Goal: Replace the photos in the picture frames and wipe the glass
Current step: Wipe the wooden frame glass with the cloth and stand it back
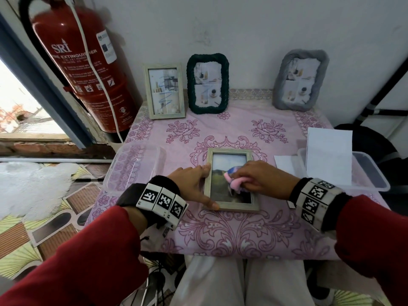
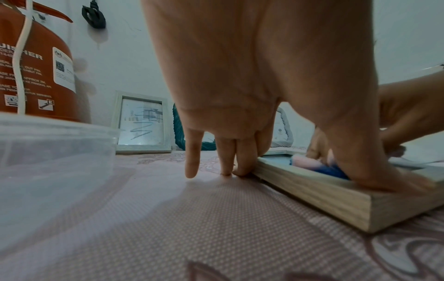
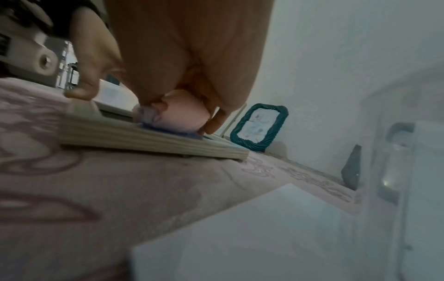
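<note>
While the wooden frame (image 1: 230, 180) lies flat mid-desk, face up, the left hand (image 1: 191, 184) pins its left rail w/ spread fingers, thumb on the near corner; the right hand (image 1: 259, 178) pinches a balled pink-blue cloth (image 1: 234, 181) on the glass. Frame looks light & rigid, apt to skid on the tablecloth (image 1: 231, 228); glass fragile, so hold the rails, not the pane

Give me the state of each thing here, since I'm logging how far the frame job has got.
Wooden frame: flat on the table, glass up, landscape photo inside.
Cloth: bunched, pressed on the glass.
Left hand: fingers straight, steadying the frame's left edge.
Right hand: gripping the cloth.
Pale frame, green frame, grey frame: upright against the wall.
Left container: lidless, empty.
Right container: holding white sheets.
</note>
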Available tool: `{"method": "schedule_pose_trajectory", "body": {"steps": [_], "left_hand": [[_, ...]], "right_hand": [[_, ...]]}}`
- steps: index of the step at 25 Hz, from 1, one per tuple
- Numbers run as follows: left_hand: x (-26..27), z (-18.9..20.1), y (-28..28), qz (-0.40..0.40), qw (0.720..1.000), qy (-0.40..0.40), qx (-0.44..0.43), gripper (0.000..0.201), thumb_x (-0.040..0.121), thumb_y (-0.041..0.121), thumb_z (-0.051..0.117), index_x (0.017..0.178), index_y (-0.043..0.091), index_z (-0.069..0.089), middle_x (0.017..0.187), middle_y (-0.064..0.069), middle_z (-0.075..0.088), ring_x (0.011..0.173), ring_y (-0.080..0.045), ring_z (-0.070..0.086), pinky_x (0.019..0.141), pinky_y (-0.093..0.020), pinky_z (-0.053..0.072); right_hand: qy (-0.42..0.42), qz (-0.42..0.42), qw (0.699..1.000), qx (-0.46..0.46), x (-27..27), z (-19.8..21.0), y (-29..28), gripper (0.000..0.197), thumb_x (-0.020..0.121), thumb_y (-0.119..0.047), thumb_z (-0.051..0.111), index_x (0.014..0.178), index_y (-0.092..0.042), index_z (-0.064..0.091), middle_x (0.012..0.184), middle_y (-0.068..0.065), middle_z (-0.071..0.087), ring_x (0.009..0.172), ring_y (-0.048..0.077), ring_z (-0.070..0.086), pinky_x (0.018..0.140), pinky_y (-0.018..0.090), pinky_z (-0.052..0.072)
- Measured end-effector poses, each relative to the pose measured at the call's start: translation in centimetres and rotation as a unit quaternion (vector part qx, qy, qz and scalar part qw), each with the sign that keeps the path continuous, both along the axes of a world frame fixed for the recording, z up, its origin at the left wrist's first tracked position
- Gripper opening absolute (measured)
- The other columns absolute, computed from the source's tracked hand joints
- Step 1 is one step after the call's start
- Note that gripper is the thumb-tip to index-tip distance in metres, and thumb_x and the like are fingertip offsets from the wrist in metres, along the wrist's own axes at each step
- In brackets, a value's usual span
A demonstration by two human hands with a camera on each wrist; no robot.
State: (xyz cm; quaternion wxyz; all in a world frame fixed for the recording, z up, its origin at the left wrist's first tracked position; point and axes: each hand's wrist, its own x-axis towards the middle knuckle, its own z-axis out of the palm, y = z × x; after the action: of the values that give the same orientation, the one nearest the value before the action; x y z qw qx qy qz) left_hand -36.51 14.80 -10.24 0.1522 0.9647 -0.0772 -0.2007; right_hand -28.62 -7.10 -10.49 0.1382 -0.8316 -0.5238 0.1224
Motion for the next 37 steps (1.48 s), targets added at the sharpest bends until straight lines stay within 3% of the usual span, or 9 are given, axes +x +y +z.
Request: {"method": "schedule_pose_trajectory", "body": {"steps": [8,13,18,20,23,26,29,32,37], "left_hand": [[-0.1,0.1,-0.4,0.027,1.0,0.012,0.004,0.105,0.059,0.069,0.071,0.14,0.021,0.025,0.135,0.002,0.048,0.121,-0.02,0.05,0.103,-0.033,0.038],[-0.1,0.5,-0.8,0.037,0.998,0.026,0.034,0.111,0.059,0.07,0.07,0.142,0.017,0.021,0.135,-0.002,0.049,0.122,-0.022,0.049,0.105,-0.037,0.037],[-0.2,1.1,-1.6,0.011,0.995,-0.003,0.096,0.11,0.062,0.068,0.069,0.142,0.009,0.021,0.133,-0.012,0.049,0.123,-0.028,0.043,0.104,-0.042,0.032],[0.0,1.3,-2.0,0.013,0.993,0.002,0.116,0.108,0.062,0.066,0.07,0.141,0.009,0.022,0.134,-0.013,0.047,0.125,-0.029,0.039,0.105,-0.043,0.03],[-0.3,1.4,-2.5,0.037,0.991,-0.014,0.125,0.101,0.062,0.061,0.073,0.137,0.011,0.027,0.138,-0.012,0.032,0.13,-0.03,0.029,0.107,-0.047,0.028],[-1.0,0.7,-3.2,0.024,0.994,-0.05,0.091,0.091,0.064,0.066,0.061,0.134,0.013,0.036,0.138,-0.01,0.025,0.13,-0.028,0.024,0.108,-0.043,0.023],[-1.1,0.1,-4.1,0.075,0.992,-0.101,0.022,0.08,0.071,0.069,0.033,0.127,0.014,0.046,0.125,-0.009,0.04,0.118,-0.024,0.038,0.1,-0.038,0.026],[-0.6,-0.5,-4.7,0.169,0.964,-0.141,-0.152,0.045,0.093,0.04,0.048,0.126,0.009,0.048,0.116,-0.012,0.057,0.107,-0.027,0.054,0.095,-0.035,0.04],[-0.2,-1.2,-5.3,0.174,0.951,-0.111,-0.23,0.054,0.09,0.023,0.056,0.137,0.007,0.034,0.117,-0.02,0.057,0.105,-0.031,0.057,0.091,-0.036,0.046]], "right_hand": [[0.038,-0.091,0.995,0.026,1.7,-0.1,2.6,0.018,0.084,-0.013,0.06,0.1,-0.01,0.067,0.098,0.007,0.069,0.092,0.025,0.06,0.076,0.027,0.037],[0.107,-0.114,0.987,0.037,0.4,0.7,2.3,0.03,0.077,-0.008,0.066,0.107,-0.006,0.067,0.111,0.01,0.066,0.104,0.022,0.058,0.088,0.03,0.043],[0.21,-0.216,0.942,0.145,-0.1,0.6,2.2,0.02,0.087,-0.007,0.056,0.097,0.001,0.072,0.111,0.012,0.065,0.105,0.022,0.057,0.087,0.025,0.04],[0.159,-0.238,0.945,0.161,-0.2,0.3,2.2,0.016,0.087,-0.015,0.061,0.087,-0.003,0.072,0.096,0.011,0.059,0.092,0.022,0.054,0.076,0.025,0.036],[0.071,-0.266,0.946,0.171,-0.3,-0.3,1.9,0.019,0.075,-0.015,0.072,0.092,-0.013,0.064,0.096,0.003,0.043,0.091,0.017,0.045,0.078,0.022,0.034],[0.073,-0.331,0.921,0.194,-0.1,-1.0,1.5,0.042,0.068,-0.018,0.077,0.1,-0.011,0.051,0.098,0.004,0.039,0.085,0.016,0.043,0.067,0.02,0.03],[0.1,-0.375,0.9,0.197,-0.2,-1.5,1.5,0.045,0.073,-0.024,0.076,0.103,-0.006,0.047,0.084,0.002,0.046,0.075,0.016,0.043,0.055,0.022,0.025],[0.142,-0.381,0.888,0.214,-0.5,-1.6,1.5,0.036,0.081,-0.024,0.069,0.107,-0.006,0.049,0.067,-0.009,0.044,0.06,0.007,0.044,0.052,0.017,0.028],[0.219,-0.352,0.872,0.262,-1.2,-0.6,1.2,0.036,0.081,-0.005,0.063,0.115,-0.011,0.055,0.069,-0.013,0.048,0.059,0.007,0.047,0.054,0.014,0.037]]}}
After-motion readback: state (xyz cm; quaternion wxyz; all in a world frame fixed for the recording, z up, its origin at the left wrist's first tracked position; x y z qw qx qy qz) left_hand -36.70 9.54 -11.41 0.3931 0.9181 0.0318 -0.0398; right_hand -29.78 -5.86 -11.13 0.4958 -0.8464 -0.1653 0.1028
